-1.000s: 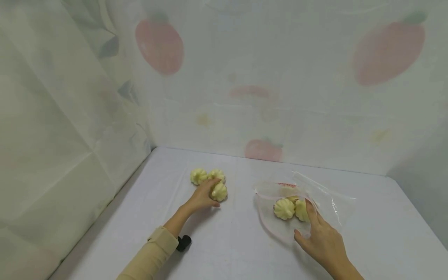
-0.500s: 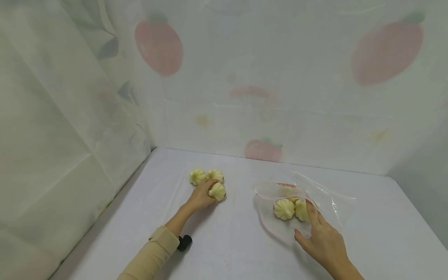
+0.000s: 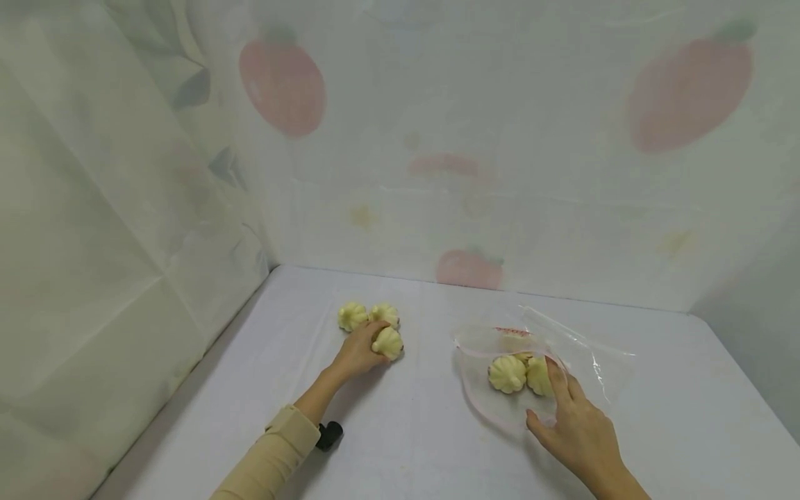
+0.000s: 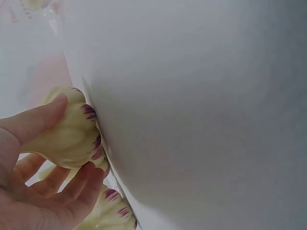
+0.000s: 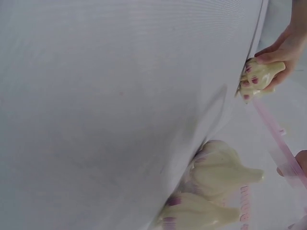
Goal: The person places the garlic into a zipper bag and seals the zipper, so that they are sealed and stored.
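Left grip [image 3: 359, 352] — clasping a garlic bulb [image 3: 389, 344] | right grip [image 3: 578, 427] — loosely spread, touching the clear bag [image 3: 480, 392]

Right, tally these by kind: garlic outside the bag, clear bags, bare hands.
Garlic bulbs outside the clear bag: 3, counting the one in the left hand
Clear bag: 1
Bare hands: 2, the left hand and the right hand
Total: 6

Flat, dim light greys the head view, with soft shadows under the left hand [image 3: 359, 352] and sharp glints on the clear bag [image 3: 578, 347]. The left wrist view darkens rightward; fine banding, possibly moiré, ripples the right wrist view's tabletop [image 5: 96, 96].
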Motion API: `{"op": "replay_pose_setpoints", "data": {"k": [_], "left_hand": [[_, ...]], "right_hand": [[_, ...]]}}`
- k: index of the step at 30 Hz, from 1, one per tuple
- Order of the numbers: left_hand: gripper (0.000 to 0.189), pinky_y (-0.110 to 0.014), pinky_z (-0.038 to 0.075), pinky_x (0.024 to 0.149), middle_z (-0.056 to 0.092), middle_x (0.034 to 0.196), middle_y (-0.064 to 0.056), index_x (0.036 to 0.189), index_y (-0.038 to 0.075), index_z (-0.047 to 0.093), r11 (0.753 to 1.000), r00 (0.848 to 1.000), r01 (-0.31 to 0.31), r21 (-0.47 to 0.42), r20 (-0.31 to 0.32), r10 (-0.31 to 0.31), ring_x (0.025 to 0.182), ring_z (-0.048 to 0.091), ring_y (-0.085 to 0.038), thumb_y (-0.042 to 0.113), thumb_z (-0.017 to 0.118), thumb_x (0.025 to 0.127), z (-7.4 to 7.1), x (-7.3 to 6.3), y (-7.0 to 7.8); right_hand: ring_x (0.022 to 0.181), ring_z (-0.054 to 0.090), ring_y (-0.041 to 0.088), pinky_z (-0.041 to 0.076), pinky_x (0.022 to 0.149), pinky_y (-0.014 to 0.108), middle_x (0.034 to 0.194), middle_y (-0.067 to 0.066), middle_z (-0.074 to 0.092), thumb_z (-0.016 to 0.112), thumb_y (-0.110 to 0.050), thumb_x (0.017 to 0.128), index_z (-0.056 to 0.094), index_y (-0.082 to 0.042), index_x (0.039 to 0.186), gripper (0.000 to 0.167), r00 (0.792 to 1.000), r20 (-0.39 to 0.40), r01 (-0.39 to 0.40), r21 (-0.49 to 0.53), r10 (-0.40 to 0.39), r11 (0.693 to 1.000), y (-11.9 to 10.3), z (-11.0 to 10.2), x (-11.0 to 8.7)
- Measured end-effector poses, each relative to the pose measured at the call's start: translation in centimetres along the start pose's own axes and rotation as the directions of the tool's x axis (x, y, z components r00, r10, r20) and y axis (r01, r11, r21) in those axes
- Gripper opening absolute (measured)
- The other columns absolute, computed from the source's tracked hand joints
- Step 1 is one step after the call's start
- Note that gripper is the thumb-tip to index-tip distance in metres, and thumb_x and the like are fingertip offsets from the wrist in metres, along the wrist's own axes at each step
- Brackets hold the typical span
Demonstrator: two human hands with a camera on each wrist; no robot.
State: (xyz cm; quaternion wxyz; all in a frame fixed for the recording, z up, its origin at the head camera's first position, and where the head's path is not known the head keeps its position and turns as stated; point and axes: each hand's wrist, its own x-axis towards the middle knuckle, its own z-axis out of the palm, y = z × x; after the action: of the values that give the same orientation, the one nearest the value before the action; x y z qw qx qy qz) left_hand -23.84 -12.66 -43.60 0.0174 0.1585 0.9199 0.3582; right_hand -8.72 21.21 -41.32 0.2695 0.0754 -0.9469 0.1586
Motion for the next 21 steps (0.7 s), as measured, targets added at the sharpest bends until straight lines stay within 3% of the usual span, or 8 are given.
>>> {"op": "replay_pose_setpoints", "data": {"k": [21], "left_hand": [[0.065, -0.053, 0.045, 0.094, 0.059, 0.123, -0.016, 0.129, 0.005, 0.058, 1.0, 1.0, 0.009, 0.003, -0.014, -0.009, 0.113, 0.054, -0.036, 0.006, 0.086, 0.069, -0.2, -0.12, 0.26]], "right_hand": [[0.043, 0.035, 0.012, 0.033, 0.034, 0.034, 0.113, 0.024, 0.061, 0.08, -0.024, 0.063, 0.046, -0.004, 0.135, 0.082, 1.0, -0.003, -0.008, -0.005, 0.008, 1.0, 0.18, 0.14, 0.02]]}}
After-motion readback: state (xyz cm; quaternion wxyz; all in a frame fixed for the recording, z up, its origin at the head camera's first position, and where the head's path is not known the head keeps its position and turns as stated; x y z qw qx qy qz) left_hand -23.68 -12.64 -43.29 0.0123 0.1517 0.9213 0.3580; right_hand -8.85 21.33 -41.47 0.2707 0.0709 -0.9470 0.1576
